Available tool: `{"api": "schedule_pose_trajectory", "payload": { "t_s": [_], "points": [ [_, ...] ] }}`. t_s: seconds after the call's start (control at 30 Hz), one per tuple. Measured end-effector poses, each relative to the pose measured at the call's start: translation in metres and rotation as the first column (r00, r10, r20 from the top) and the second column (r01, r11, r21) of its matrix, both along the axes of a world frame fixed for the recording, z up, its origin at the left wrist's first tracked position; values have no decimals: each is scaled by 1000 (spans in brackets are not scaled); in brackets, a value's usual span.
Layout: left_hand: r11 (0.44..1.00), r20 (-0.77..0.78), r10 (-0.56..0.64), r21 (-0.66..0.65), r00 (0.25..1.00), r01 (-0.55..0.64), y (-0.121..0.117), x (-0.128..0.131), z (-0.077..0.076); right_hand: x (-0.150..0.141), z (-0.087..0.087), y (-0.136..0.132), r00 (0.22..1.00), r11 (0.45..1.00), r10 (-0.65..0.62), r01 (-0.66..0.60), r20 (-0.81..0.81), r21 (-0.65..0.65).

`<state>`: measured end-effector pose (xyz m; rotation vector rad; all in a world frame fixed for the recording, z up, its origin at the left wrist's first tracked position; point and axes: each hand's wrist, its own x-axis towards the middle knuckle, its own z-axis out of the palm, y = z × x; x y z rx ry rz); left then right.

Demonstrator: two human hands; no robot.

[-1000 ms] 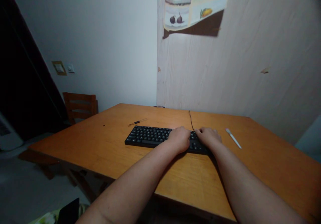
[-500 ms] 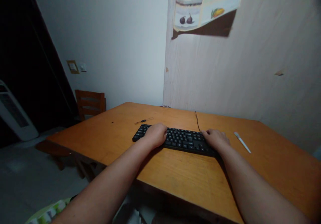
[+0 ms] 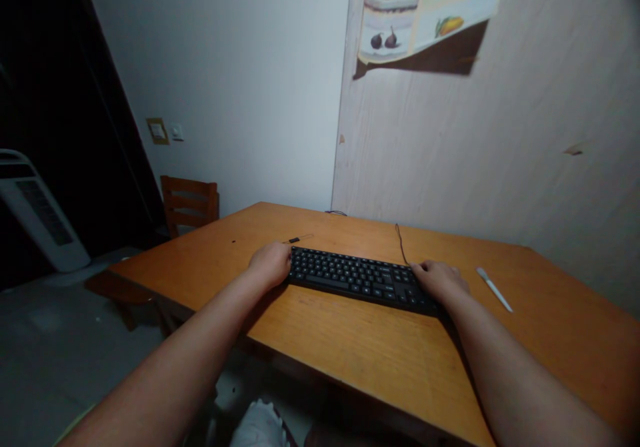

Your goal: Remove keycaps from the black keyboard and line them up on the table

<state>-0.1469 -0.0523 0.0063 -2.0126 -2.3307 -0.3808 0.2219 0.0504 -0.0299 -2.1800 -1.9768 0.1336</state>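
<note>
Bare left hand [image 3: 270, 263]: curled at left end, grip hidden, cannot tell | long black plastic keyboard [image 3: 350, 277]: on orange-brown wooden table [image 3: 350, 340], three o'clock from left hand, axis roughly nine-to-three | bare right hand [image 3: 441, 280]: at opposite end, equally near, finger spread cannot be told

A single head-worn camera looks forward and somewhat down from above the near side of the wooden table [image 3: 350, 340], facing the wall [image 3: 250, 100] behind it. The wearer's left forearm [image 3: 170, 360] and right forearm [image 3: 525, 367] loom close, low on either side; the keyboard [image 3: 350, 277] sits at middle range. How deep the dark area [image 3: 55, 80] at left runs is hard to judge.
</note>
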Motion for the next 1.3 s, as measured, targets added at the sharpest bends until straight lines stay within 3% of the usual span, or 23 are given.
{"api": "schedule_pose_trajectory", "payload": {
  "t_s": [0.17, 0.57, 0.8, 1.0, 1.3],
  "points": [
    [988, -141, -124, 69, 982, 135, 1, 39, -3, 0, 0, 2, 1000, 1000, 2, -2, 8, 7],
    [915, -167, -386, 58, 907, 400, 9, 142, -5, -3, 2, 0, 1000, 1000, -3, 3, -10, 6],
    [883, -112, -461, 39, 880, 467, 9, 185, -6, -4, 2, 1, 1000, 1000, -14, 14, 8, 2],
    [879, -84, -469, 52, 879, 474, 4, 175, -7, -3, 3, -2, 1000, 1000, -3, 3, 4, 11],
    [921, -118, -368, 88, 922, 379, -5, 115, -5, 0, 0, 2, 1000, 1000, 16, -16, 1, 7]
  ]
}}
